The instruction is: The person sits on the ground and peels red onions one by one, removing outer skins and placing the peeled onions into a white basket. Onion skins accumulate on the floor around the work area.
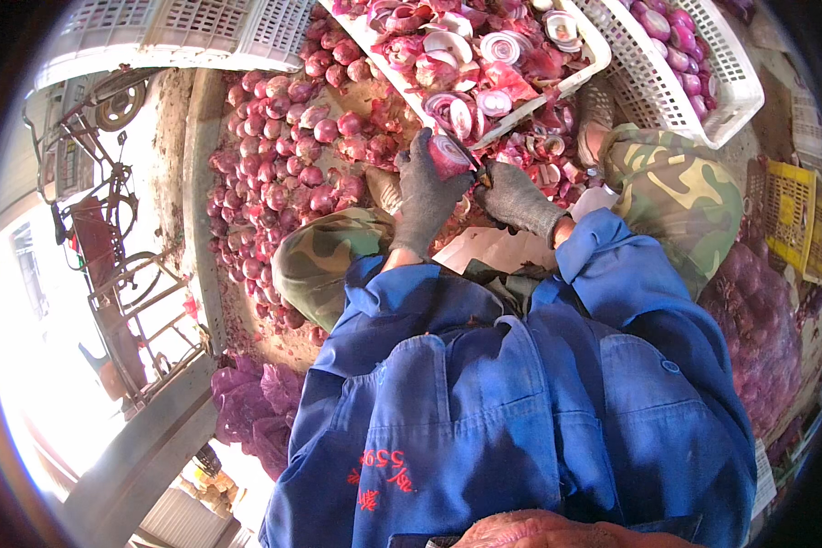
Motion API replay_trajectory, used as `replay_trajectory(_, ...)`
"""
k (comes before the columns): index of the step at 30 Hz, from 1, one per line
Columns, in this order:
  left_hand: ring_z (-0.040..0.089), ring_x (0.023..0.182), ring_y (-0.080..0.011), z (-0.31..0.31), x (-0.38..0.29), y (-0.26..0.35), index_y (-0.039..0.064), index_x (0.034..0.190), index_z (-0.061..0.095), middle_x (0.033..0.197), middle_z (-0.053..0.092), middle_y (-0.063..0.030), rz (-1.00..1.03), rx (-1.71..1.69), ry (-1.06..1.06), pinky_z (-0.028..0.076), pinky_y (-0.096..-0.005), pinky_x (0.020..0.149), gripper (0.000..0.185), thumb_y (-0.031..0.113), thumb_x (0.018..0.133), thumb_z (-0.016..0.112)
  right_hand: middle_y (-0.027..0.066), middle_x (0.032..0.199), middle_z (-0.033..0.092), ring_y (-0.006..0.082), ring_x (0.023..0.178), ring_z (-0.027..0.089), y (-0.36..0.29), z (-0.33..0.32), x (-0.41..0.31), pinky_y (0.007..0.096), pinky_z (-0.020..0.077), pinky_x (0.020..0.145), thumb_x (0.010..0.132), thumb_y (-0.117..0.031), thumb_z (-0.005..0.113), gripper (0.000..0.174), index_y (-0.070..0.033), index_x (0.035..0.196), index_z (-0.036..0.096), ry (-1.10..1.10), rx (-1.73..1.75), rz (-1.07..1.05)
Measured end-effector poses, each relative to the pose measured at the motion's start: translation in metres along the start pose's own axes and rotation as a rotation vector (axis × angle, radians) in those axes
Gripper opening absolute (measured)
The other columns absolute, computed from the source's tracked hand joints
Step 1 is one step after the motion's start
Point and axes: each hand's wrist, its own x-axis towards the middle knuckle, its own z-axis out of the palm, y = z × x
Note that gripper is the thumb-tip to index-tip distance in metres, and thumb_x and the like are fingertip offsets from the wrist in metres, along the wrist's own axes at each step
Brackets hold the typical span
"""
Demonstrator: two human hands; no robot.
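In a grey knit glove, my left hand [426, 195] grips a red onion [446, 156] whose cut face shows pale rings. My right hand [518, 200], gloved the same way, holds a knife [463, 149] by its handle, with the dark blade against the onion's right side. Just beyond both hands stands a white plastic crate [592, 63] heaped with sliced onion ends [500, 46] and loose skins. More onion trimmings [544, 161] lie on the ground to the right of the knife.
Whole red onions [267, 161] spread over the ground at left. A white crate [729, 109] at upper right holds peeled onions [685, 44]. Yellow crates [791, 212] and a full purple mesh sack [757, 335] sit at right. A tricycle [113, 198] stands beyond the left ledge [202, 198].
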Motion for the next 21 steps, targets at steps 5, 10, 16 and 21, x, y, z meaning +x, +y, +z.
replay_trajectory(5,0.048,0.122,-0.0496,0.013,-0.001,0.001,0.002,0.149,0.023,0.129,0.046,-0.0339,-0.062,0.053,0.019,0.045,-0.0500,0.102,0.110,0.021,0.063,0.090,0.0245,0.081,0.066,0.0403,0.079,0.068,0.007,0.002,-0.008,0.0506,0.0524,0.071,0.087,-0.025,0.065,0.032,0.002,0.099,0.056,0.247,-0.263,-0.220)
replay_trajectory(10,0.052,0.121,-0.0431,0.013,0.001,0.012,-0.001,0.138,0.037,0.130,0.051,-0.0276,-0.070,0.078,0.021,0.045,-0.0469,0.102,0.094,0.018,0.062,0.089,0.0231,0.082,0.067,0.0415,0.083,0.068,0.003,-0.002,-0.039,0.0507,0.0539,0.073,0.086,-0.028,0.068,0.039,0.003,0.104,0.052,0.209,-0.371,-0.178)
replay_trajectory(16,0.060,0.106,-0.0406,0.014,0.002,0.012,0.001,0.114,0.046,0.110,0.060,-0.0242,0.005,-0.034,0.058,0.048,-0.0479,0.089,0.068,0.014,0.062,0.088,0.0244,0.082,0.067,0.0423,0.080,0.069,0.005,0.006,-0.052,0.0519,0.0541,0.070,0.084,-0.017,0.062,0.030,0.003,0.105,0.052,0.165,-0.446,-0.166)
replay_trajectory(21,0.060,0.106,-0.0403,0.018,0.006,0.004,-0.002,0.111,0.046,0.109,0.059,-0.0234,0.059,0.009,0.062,0.048,-0.0476,0.090,0.063,0.013,0.064,0.085,0.0245,0.081,0.068,0.0424,0.080,0.069,0.005,0.010,-0.052,0.0525,0.0540,0.070,0.083,-0.013,0.061,0.028,0.005,0.103,0.052,0.195,-0.428,-0.183)
